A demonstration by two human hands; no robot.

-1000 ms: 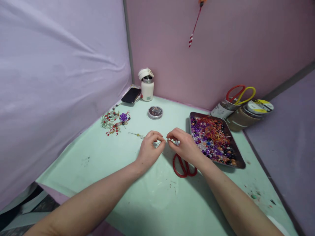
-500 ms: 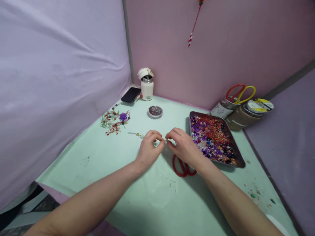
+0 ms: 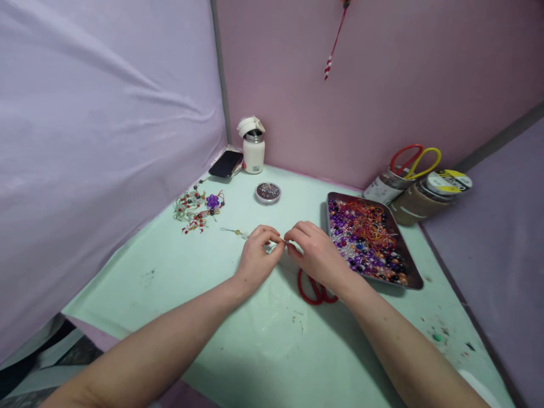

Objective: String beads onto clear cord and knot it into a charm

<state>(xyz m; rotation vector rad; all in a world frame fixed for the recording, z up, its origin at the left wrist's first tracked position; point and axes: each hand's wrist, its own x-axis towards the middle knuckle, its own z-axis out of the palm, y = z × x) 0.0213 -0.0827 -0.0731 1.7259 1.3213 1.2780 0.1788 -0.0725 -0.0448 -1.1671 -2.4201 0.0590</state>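
Over the table [image 3: 191, 306], the right hand [image 3: 313, 248] has drawn in closer to the left hand [image 3: 256, 254], so the fine work seems gathered at one point. The left pinches the string [image 3: 232, 230]; the right is narrow, its hold unclear. Thin and pale, the string shows a yellow bead [image 3: 237, 232] beside the left.

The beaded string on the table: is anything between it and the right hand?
Yes, the left hand. It stands between the visible part of the beaded string and the right hand, hiding where the string runs. The red scissor handles lie nearer the wearer, out of that line.
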